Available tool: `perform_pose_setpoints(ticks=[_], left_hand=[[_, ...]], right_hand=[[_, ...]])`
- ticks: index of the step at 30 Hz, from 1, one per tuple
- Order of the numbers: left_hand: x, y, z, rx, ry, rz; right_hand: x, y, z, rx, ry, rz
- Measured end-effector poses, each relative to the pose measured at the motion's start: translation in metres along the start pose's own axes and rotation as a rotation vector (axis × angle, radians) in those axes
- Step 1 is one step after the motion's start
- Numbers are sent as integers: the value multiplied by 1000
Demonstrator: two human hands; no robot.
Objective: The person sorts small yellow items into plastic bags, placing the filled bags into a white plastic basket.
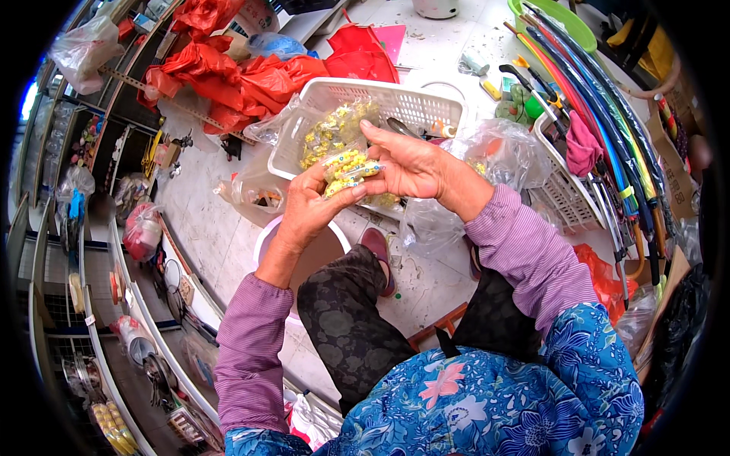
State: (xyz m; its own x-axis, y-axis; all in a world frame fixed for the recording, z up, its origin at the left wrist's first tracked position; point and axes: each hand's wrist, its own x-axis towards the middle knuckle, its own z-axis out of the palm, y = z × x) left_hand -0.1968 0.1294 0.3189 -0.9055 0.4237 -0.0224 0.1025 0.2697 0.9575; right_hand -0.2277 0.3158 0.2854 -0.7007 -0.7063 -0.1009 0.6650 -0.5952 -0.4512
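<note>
In front of the white plastic basket point(384, 90), both my hands are raised together around a bunch of small clear packets point(350, 169) filled with yellow pieces with blue specks. My left hand point(308, 204) is closed on the bunch, its thumb lying along the lower side. At the other end, my right hand point(414, 161) curls its fingers around the packets, thumb raised. What lies under its fingers is hidden. Just behind them in the basket is a larger clear bag point(338, 125) with more of the same yellow pieces.
A pale round bucket point(334, 228) stands on the floor by my knee. Red plastic bags point(236, 91) are heaped at the far left, above shelves of goods point(141, 289). At right, umbrellas point(608, 129) lean by another white basket point(566, 182); crumpled clear bags point(506, 156) lie between.
</note>
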Motion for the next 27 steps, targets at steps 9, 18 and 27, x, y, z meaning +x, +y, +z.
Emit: perform_pose_setpoints(ticks=[9, 18, 27], left_hand=[[1, -3, 7, 46, 114, 12], [18, -4, 8, -284, 463, 130], [26, 9, 29, -133, 495, 173]], right_hand=[[-2, 3, 5, -29, -32, 58], [-19, -22, 21, -464, 86, -5], [-7, -10, 18, -1031, 343, -851]])
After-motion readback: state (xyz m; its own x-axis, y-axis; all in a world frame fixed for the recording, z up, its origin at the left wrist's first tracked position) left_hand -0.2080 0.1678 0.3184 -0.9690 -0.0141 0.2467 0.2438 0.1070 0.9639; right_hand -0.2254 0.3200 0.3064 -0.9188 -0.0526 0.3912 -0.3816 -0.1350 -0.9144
